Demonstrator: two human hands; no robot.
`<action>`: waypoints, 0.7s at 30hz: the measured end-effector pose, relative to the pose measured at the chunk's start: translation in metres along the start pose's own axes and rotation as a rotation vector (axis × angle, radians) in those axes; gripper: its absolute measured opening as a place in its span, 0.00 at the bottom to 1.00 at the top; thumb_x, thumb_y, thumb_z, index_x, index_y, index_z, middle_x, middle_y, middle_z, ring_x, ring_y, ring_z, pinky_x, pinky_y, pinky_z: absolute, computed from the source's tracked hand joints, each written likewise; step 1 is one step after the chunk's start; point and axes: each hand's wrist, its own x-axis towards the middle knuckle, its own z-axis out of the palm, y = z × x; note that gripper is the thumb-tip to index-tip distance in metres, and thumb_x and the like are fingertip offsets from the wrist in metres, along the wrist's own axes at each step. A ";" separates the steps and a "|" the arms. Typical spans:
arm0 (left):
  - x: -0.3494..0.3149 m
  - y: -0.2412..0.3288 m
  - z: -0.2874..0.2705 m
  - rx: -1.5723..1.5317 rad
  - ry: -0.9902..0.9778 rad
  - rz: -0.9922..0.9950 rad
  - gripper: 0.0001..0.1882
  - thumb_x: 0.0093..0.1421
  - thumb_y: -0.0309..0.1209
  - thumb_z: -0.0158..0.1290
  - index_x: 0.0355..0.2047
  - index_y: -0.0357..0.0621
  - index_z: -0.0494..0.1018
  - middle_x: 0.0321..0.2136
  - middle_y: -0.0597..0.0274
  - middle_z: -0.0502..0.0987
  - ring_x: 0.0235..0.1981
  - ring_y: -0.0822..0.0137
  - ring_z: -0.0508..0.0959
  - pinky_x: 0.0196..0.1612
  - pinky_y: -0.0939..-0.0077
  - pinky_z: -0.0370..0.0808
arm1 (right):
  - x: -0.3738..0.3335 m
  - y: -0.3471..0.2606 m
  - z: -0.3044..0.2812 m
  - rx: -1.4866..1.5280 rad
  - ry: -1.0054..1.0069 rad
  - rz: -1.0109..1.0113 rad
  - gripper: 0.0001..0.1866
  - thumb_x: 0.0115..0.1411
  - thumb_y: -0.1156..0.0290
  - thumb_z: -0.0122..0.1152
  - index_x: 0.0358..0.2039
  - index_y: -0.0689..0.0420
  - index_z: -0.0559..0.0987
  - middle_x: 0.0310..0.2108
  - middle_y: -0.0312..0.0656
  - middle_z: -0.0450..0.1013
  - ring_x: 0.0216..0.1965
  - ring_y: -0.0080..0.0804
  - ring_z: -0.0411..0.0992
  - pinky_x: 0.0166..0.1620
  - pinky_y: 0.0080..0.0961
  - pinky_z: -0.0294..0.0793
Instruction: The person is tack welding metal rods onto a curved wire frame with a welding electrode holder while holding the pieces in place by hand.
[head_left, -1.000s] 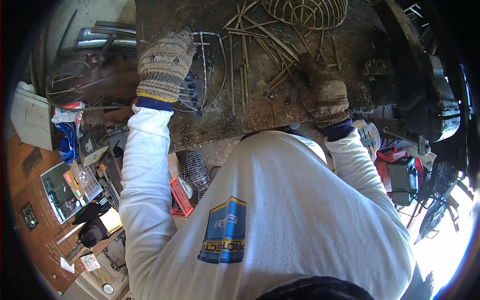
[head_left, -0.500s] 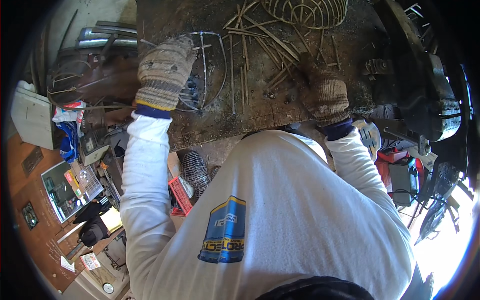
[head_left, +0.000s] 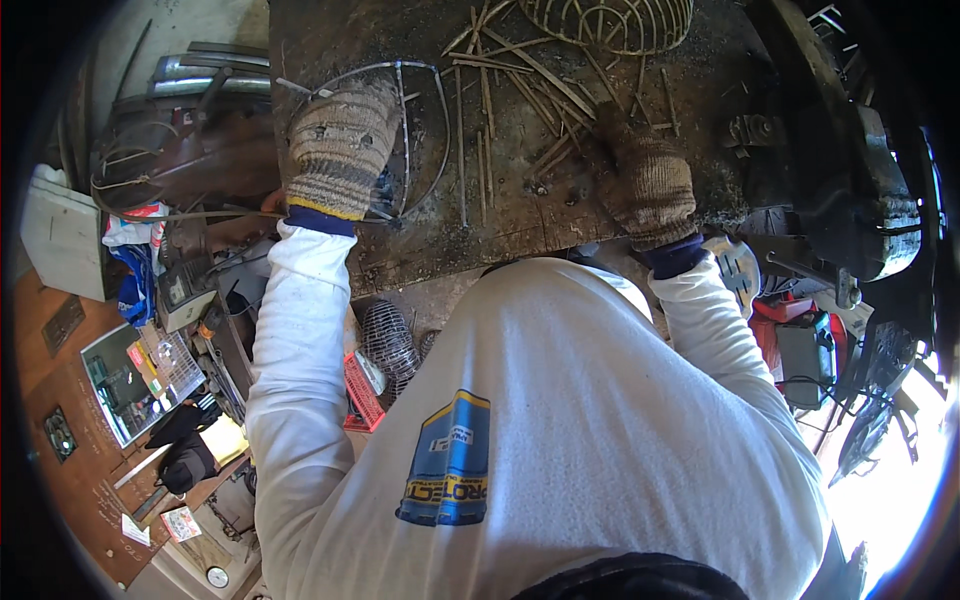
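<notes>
My left hand (head_left: 343, 145), in a striped knitted work glove, lies over the left part of a bent metal rod frame (head_left: 447, 130) on the worktable. Its fingers look curled under, and what they hold, if anything, is hidden. A short thin rod (head_left: 412, 97) shows beside that glove, crossing near the frame's middle bar. My right hand (head_left: 650, 188), gloved too, rests low over the table's front edge at right. Dark, shadowed fingers point toward loose rods (head_left: 560, 110), and their grip cannot be made out.
The dark worktable (head_left: 400, 255) carries a round wire basket (head_left: 610, 22) at the back and thin rods in the middle. A heavy machine or vise (head_left: 880, 190) stands at right. Below the table are a red plastic crate (head_left: 363, 392) and another wire basket (head_left: 390, 340).
My left hand has shifted slightly right and nearer across the rod frame, covering more of its inside. The frame stays about where it was; my right hand has hardly moved.
</notes>
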 end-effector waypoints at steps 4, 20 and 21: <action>0.001 -0.013 -0.044 -0.418 -0.107 0.182 0.22 0.66 0.51 0.43 0.42 0.50 0.77 0.36 0.54 0.81 0.37 0.54 0.80 0.40 0.55 0.78 | 0.000 0.004 0.003 -0.009 -0.001 0.016 0.24 0.63 0.53 0.52 0.55 0.51 0.73 0.39 0.52 0.77 0.41 0.52 0.77 0.43 0.44 0.76; -0.005 -0.023 -0.048 -0.288 -0.001 0.183 0.20 0.66 0.47 0.44 0.48 0.52 0.76 0.38 0.57 0.80 0.40 0.56 0.80 0.39 0.58 0.77 | 0.000 0.003 0.003 -0.005 -0.011 0.015 0.23 0.63 0.54 0.52 0.55 0.51 0.74 0.39 0.52 0.78 0.41 0.52 0.77 0.43 0.44 0.76; -0.005 -0.022 -0.049 -0.163 -0.030 0.125 0.19 0.66 0.47 0.44 0.48 0.51 0.76 0.38 0.58 0.80 0.40 0.56 0.79 0.40 0.59 0.77 | -0.001 0.003 0.002 -0.001 -0.013 0.013 0.23 0.63 0.54 0.52 0.55 0.51 0.74 0.39 0.52 0.78 0.41 0.52 0.77 0.43 0.44 0.76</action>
